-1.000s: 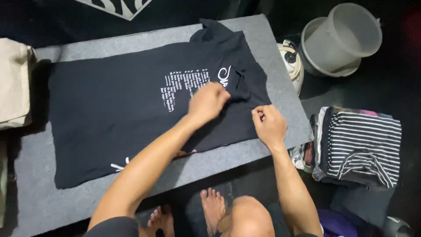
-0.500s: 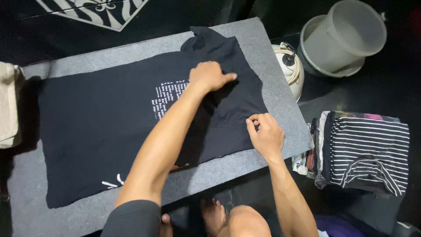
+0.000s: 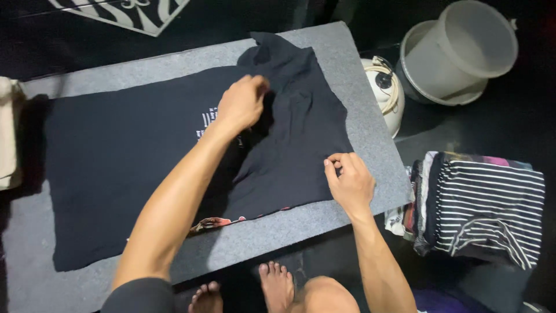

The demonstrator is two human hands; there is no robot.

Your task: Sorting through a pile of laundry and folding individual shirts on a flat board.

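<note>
Soft matt black cloth shirt point(image 3: 145, 162) on rough grey felt-like desk point(image 3: 324, 217); smooth pale plastic bucket point(image 3: 463, 49) upper right; striped knit cloth pile point(image 3: 486, 203) lower right.

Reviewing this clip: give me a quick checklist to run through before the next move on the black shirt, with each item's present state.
1. Left hand on the black shirt: ok, it rests on the cloth near the white print.
2. Right hand grips the shirt's near edge: ok, fingers curled on the hem.
3. Shirt lies wholly on the grey mat: ok, no edge hangs off.
4. Cloth flat: not ok, the part under the left hand and toward the collar is rumpled.
5. Striped pile of clothes is apart from the mat: ok.
6. What the left hand pinches: cannot tell, its fingertips are hidden.
</note>
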